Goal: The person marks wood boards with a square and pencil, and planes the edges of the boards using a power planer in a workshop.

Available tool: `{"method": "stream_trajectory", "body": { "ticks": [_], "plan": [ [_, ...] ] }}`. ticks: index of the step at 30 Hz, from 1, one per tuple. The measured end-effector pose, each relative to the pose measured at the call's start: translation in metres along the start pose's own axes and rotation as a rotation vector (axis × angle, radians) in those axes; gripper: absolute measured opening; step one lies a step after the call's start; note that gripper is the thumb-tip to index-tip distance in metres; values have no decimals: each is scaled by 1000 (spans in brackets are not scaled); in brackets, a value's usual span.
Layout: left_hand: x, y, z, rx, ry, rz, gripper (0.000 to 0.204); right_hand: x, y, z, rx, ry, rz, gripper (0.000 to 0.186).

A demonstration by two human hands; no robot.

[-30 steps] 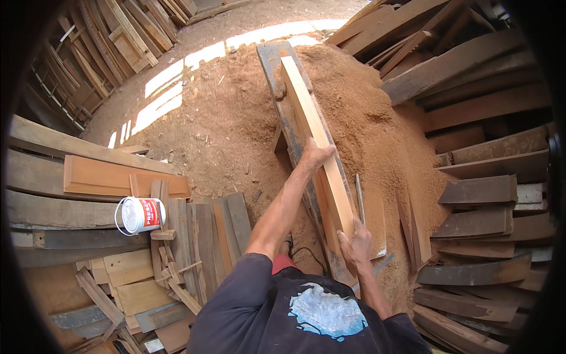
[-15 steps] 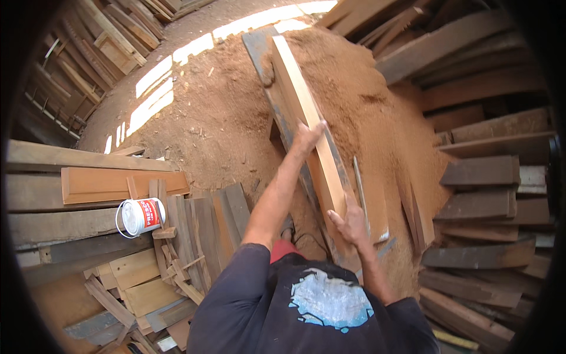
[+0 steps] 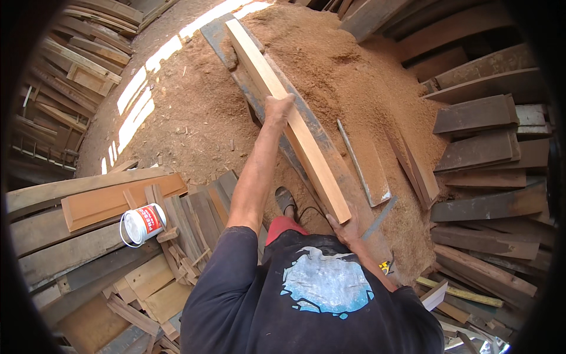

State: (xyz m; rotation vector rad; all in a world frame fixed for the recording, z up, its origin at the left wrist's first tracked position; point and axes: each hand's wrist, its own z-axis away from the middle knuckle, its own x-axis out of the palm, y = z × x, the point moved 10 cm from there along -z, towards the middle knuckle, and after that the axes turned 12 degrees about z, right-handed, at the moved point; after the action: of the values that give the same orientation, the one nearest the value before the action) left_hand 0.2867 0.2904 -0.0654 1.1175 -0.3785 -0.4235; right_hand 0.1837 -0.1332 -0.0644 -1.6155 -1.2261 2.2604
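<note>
A long, pale, freshly cut wooden beam (image 3: 306,150) lies lengthwise along a narrow, scuffed grey bed (image 3: 277,65), running from far left to near right. My left hand (image 3: 278,107) is closed around the beam near its middle, with the fingers over its far side. At the beam's near end, my right hand (image 3: 345,229) grips the end from below, its thumb beside the left edge and its other fingers partly hidden. Right of the bed, a flat board with a pale edge (image 3: 367,171) rests on sawdust.
Sawdust (image 3: 330,59) is heaped around the bed. Stacked planks (image 3: 477,147) line the right side. On the left, a white bucket (image 3: 140,224) with a red label stands on piled boards (image 3: 71,248). My sandalled foot (image 3: 285,200) is beside the bed. A yellow-and-black object (image 3: 385,267) lies near my right forearm.
The view has shifted, so the beam and bed appear farther left. My right hand has moved from the beam's side to its near end; my left hand still grips near the middle.
</note>
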Motion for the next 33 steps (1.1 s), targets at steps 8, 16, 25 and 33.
{"method": "stream_trajectory", "body": {
  "ticks": [8,16,25,33],
  "plan": [
    [1,2,-28,-17,2,-110,52,6,7,-17,126,-11,-162,52],
    [6,18,-24,9,2,-140,54,10,1,-22,52,69,5,48],
    [0,11,-17,87,87,-174,48,3,-7,-8,-58,122,78,41],
    [8,14,-12,75,46,11,53,6,1,-3,9,182,-32,39]
  ]
}}
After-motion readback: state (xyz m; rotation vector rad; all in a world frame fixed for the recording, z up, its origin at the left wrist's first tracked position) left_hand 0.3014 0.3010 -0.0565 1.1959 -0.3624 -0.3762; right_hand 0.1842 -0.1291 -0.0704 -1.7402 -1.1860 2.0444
